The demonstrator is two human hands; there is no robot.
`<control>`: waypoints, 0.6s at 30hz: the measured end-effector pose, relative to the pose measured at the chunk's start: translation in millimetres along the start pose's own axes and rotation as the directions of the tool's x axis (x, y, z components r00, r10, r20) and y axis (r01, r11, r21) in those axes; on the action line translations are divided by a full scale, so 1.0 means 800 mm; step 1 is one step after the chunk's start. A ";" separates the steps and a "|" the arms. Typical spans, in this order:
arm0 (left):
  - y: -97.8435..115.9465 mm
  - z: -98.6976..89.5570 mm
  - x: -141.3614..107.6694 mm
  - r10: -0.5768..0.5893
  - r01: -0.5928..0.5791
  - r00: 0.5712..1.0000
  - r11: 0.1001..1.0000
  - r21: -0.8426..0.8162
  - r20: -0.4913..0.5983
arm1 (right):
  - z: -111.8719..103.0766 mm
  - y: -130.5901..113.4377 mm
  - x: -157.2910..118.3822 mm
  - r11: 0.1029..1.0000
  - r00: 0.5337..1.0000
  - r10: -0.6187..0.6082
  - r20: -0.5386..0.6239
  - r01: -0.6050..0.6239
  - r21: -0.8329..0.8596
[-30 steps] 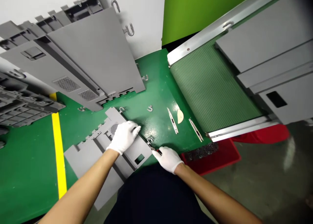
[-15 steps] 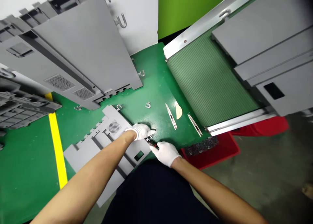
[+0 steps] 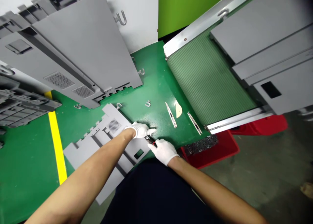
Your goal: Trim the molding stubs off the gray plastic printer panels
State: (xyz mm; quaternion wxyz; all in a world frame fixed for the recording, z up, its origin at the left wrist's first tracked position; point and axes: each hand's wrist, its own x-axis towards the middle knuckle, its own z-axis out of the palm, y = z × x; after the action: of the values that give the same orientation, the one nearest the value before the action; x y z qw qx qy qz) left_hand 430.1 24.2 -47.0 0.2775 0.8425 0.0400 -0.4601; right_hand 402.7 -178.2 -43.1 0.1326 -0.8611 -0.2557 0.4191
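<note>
dark navy cloth (image 3: 151, 191) fills the near edge and covers part of the grey panel (image 3: 132, 149), which lies flat on the green table (image 3: 156, 84) below both hands. our right hand (image 3: 163, 151), white-gloved, is closed around a small tool (image 3: 151, 140) with red and dark parts; the glove hides most of its handle, and we cannot make out what its tip touches. our left hand (image 3: 141, 131) is at the panel's far edge, beside the tool; its fingers are largely hidden, so we cannot tell whether it grips anything, and its forearm covers a strip of the panel.

to our right, partly beneath the conveyor (image 3: 212, 77), a red bin (image 3: 220, 155) holds a heap of dark grey bits (image 3: 201, 146), too small to name. a red shape (image 3: 264, 124) beyond it is half covered by the conveyor's frame. on the table lie two slim cutters (image 3: 171, 115), a cream half-round piece (image 3: 178, 110) and a grey hook (image 3: 147, 103).

farther off, a large grey part (image 3: 274, 38) on the conveyor and a standing panel (image 3: 80, 38) at left are both cut off by the frame.
</note>
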 end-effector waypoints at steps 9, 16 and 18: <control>0.004 0.000 0.000 -0.019 0.015 0.999 0.994 0.107 0.035 | 0.001 0.005 -0.005 0.997 0.998 -0.004 -0.060 -0.001 -0.077; 0.011 -0.006 -0.004 -0.040 0.016 0.994 0.976 0.216 0.107 | 0.006 -0.006 -0.008 0.993 0.995 0.011 -0.097 -0.022 -0.113; 0.013 -0.007 -0.006 -0.042 0.017 0.993 0.977 0.211 0.114 | 0.007 -0.008 -0.009 0.993 0.994 0.043 -0.098 -0.053 -0.109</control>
State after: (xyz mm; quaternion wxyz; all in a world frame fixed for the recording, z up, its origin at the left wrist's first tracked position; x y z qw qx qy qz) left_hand 435.2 19.0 -36.6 0.1820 0.8376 -0.0129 -0.5149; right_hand 392.5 -176.6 -38.8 0.0860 -0.8920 -0.2513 0.3658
